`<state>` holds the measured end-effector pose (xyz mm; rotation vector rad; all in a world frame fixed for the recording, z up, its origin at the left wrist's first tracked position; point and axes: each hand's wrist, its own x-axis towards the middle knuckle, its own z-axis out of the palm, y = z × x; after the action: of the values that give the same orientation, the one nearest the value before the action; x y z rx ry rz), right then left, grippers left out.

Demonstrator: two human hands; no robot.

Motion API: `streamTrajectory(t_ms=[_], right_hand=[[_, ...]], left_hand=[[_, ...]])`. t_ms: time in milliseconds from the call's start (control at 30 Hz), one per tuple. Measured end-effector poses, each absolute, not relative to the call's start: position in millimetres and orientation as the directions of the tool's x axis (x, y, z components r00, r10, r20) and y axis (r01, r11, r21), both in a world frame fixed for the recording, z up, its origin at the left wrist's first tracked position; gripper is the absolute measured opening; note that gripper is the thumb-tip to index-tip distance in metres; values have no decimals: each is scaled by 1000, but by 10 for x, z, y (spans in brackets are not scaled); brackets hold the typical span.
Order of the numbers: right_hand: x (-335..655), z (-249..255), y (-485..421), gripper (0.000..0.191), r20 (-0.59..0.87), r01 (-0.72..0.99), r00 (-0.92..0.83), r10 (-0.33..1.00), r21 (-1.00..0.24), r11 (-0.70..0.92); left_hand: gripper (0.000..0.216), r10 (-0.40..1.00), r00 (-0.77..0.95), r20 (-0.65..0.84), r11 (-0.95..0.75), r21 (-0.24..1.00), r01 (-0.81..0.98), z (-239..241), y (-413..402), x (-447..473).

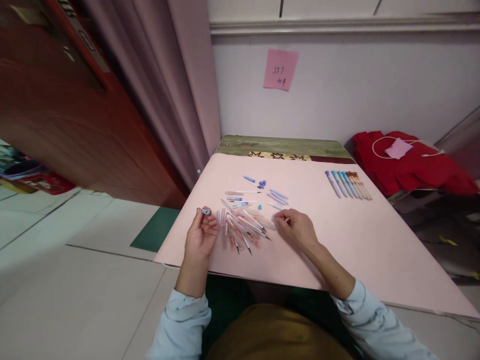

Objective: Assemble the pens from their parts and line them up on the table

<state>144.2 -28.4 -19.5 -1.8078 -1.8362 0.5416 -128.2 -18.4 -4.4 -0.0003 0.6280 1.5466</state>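
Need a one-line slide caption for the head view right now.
Left hand pinches a blue cap; right hand rests by loose pen parts on the pink mat.

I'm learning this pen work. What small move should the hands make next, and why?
Probably bring the right hand with a pen barrel across to the left hand, which already holds a small blue cap up; loose pen parts lie between them.
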Motion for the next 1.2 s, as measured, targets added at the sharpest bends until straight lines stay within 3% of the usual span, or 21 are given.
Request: streamTrajectory(t_ms=[133, 300, 533, 733, 967, 1200], right_hand=[[1270, -230, -118, 22, 96, 840, -82, 992, -529, 121], [1076, -294, -53, 24, 109, 872, -115, 987, -464, 153], [1032, -321, -5, 16, 66, 837, -43, 997, -542, 72], [984, -325, 39, 14, 54, 843, -10, 998, -537, 38], [1071, -365, 43, 15, 22, 743, -48, 999, -667, 51], [1222, -340, 31, 15, 39, 784, -183, 982, -597, 170]], left_hand=[[21, 946, -121, -301, -5, 361, -933, -170, -78, -1327], [22, 962, -52, -266, 38, 322, -946, -256, -90, -1280], [30, 966, -19, -259, 58, 285, -957, -318, -74, -1265], [33, 963, -22, -269, 55, 272, -961, -303, -71, -1265], [28, 957, -42, -288, 40, 272, -961, -304, -68, -1270], [25, 945, -52, -324, 42, 277, -960, -305, -78, -1269]])
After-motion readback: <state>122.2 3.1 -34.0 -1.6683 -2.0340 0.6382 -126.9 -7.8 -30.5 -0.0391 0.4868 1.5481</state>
